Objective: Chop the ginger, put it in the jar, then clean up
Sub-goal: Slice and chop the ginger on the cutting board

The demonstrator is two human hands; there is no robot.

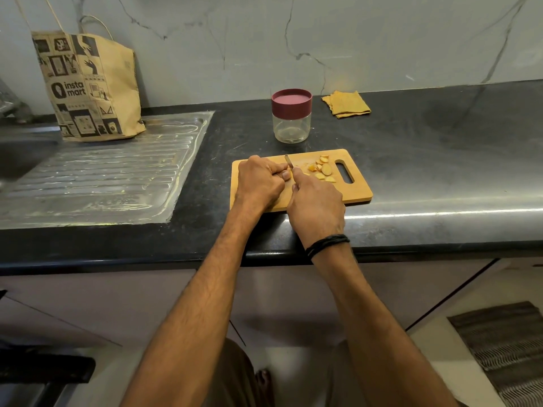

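We are holding the knife [288, 161] in our right hand [316, 207], with the fingers curled closed around its handle. Our left hand [258, 180] is pinching a small ginger piece [291, 173] with bent fingers on the cutting board [358, 189], right beside the blade. The ginger slices [324, 169] are lying near. Because the piece is small, the blade could slip onto our thumb.

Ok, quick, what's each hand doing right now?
Left hand: fingers curled, holding the ginger down on the board.
Right hand: gripping the knife, blade at the ginger.
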